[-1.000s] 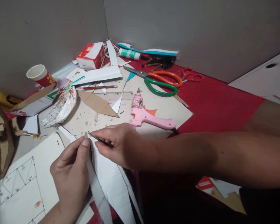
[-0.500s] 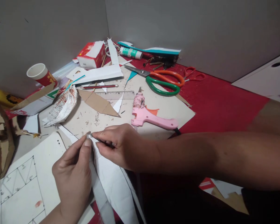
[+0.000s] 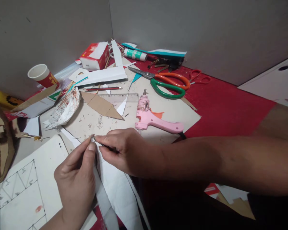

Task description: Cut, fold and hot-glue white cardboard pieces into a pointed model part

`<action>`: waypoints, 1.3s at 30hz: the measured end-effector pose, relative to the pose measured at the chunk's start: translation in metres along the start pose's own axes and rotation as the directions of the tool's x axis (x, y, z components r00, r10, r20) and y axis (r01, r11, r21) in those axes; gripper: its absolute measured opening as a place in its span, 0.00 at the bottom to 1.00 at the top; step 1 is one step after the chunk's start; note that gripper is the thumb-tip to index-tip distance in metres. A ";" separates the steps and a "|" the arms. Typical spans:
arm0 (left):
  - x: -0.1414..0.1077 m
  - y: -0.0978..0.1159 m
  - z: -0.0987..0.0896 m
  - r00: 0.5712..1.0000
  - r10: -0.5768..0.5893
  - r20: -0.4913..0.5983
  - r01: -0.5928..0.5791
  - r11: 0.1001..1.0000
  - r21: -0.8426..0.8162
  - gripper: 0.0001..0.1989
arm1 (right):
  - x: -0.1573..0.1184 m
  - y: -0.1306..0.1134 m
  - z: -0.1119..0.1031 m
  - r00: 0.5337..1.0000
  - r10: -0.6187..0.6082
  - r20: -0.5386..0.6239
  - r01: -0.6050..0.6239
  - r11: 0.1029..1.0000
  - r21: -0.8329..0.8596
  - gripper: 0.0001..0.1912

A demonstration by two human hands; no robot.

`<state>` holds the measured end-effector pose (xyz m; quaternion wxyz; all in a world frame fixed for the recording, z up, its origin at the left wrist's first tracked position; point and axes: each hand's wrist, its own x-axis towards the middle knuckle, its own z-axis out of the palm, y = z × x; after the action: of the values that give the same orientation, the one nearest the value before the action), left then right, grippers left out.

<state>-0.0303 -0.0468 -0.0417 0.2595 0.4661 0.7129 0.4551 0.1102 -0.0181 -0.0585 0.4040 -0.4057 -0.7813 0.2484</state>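
Note:
My left hand [image 3: 78, 175] pinches the narrow tip of a long folded white paper piece [image 3: 117, 185] between thumb and index finger. The piece widens toward the front edge of the view, where it splits into several strips. Facing it from the right, my right hand [image 3: 124, 148] is closed round a slim dark tool [image 3: 109, 147], mostly hidden by the fingers, so its kind does not show. The fingertips of both hands nearly meet at the paper's tip. Just beyond the right hand lies a pink glue gun [image 3: 151, 116], nozzle pointing away.
Large scissors [image 3: 168, 84], a ruler [image 3: 120, 97], a pencil [image 3: 103, 88] and a cardboard cutout [image 3: 103, 105] lie beyond my hands. A paper cup [image 3: 42, 76], a red-and-white packet [image 3: 94, 56] and a glue stick [image 3: 135, 54] stand or lie farther back. Left is a drawn sheet [image 3: 21, 204].
Both hands keep their grips, with only a very slight shift to the right at the paper's tip. The other objects stay put.

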 end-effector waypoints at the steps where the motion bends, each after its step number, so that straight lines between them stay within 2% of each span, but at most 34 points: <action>1: 0.000 0.000 0.000 1.000 0.001 0.001 -0.001 1.000 -0.002 0.09 | 0.000 0.000 0.000 1.000 0.001 0.007 -0.001 1.000 -0.006 0.12; 16: -0.003 0.002 0.000 0.999 -0.012 0.030 0.010 0.999 0.049 0.08 | 0.001 -0.004 0.003 0.991 0.022 0.134 -0.008 0.995 -0.104 0.12; 20: -0.001 0.001 0.002 0.999 -0.018 0.035 0.018 1.000 -0.001 0.07 | 0.000 -0.003 0.003 0.996 0.016 0.082 -0.011 0.998 -0.059 0.12; 25: 0.010 0.005 -0.004 0.989 -0.070 0.129 0.079 0.995 -0.061 0.09 | 0.002 -0.002 0.002 0.999 0.025 -0.044 -0.022 0.997 0.077 0.09; 30: 0.017 0.013 -0.012 0.949 -0.099 0.300 0.131 0.987 -0.090 0.15 | 0.002 0.003 0.007 0.984 0.165 -0.073 -0.147 0.968 0.202 0.08; 34: 0.019 0.017 -0.015 0.941 -0.107 0.323 0.135 0.988 -0.068 0.17 | 0.001 0.007 0.011 0.945 0.327 -0.016 -0.305 0.897 0.320 0.11; 39: 0.023 0.013 -0.016 0.896 -0.198 0.397 0.302 0.928 -0.219 0.23 | 0.010 0.003 0.003 0.870 0.490 0.059 -0.463 0.770 0.440 0.14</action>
<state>-0.0474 -0.0306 -0.0214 0.5076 0.4058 0.6357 0.4167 0.1058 -0.0081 -0.0581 0.4317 -0.4957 -0.5636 0.5003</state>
